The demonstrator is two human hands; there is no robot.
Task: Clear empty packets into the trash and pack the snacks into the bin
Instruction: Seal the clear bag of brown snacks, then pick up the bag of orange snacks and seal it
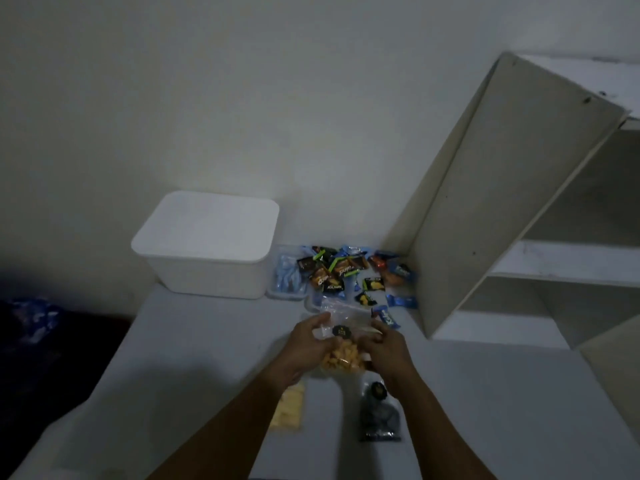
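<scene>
A clear bag of orange snacks (pixel 343 356) with a dark round label is held just above the grey table (pixel 173 358). My left hand (pixel 308 344) grips its left side and my right hand (pixel 384 348) grips its right side. Behind the bag lies a pile of small snack packets (pixel 341 268), dark, orange and blue. A white bin (pixel 211 244) with a lid on it stands at the back left of the table. Near me lie a pale yellow packet (pixel 289 407) and a dark packet (pixel 379 415).
A clear tray of pale blue pieces (pixel 287 280) sits between the bin and the pile. A cream shelf unit (pixel 502 202) rises at the table's right edge. Something dark with blue plastic (pixel 31 320) lies low at the left.
</scene>
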